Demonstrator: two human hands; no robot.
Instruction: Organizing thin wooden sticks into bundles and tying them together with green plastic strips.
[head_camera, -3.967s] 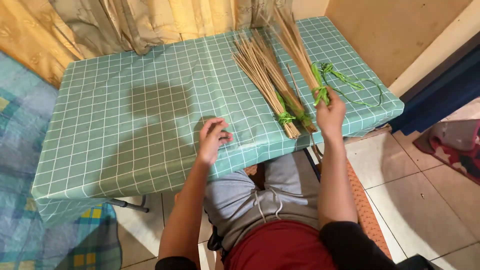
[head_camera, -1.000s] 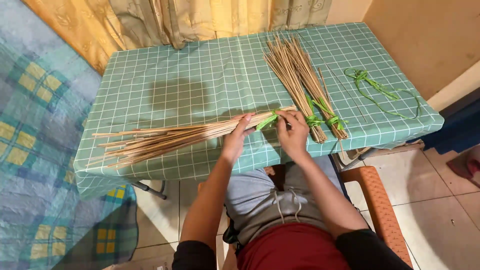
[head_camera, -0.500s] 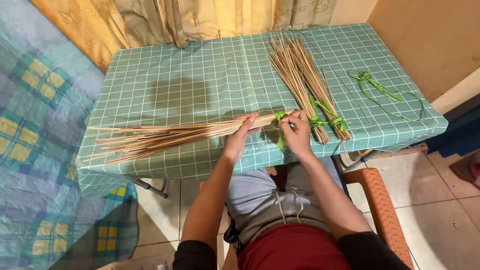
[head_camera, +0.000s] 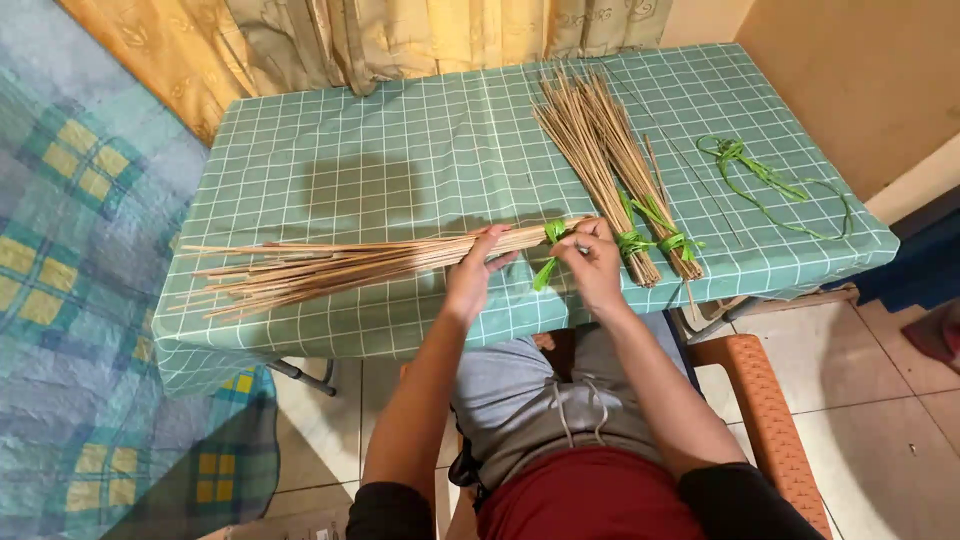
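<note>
The left hand (head_camera: 478, 272) is gripping the stick bundle (head_camera: 330, 265) while the right hand (head_camera: 592, 262) is pinching the green strip (head_camera: 549, 250) around it; tying appears underway, and cinching likely calls for firm tension.

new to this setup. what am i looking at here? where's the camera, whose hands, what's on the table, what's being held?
There is no machine here: a seated person works with two bare hands, and the one camera sits on that person's head, looking down. That is why you see forearms and lap at the bottom.

The surface is a table under a green checked cloth, with curtains behind it.

The left hand grips a long bundle of thin tan sticks that lies crosswise and fans out toward the left. The right hand is at the bundle's near end, fingers on a green strip that goes around the sticks there; one end of it hangs loose.

To the right lie two more stick bundles, each with a green tie near the lower end. Further right, loose green strips lie on the cloth.
</note>
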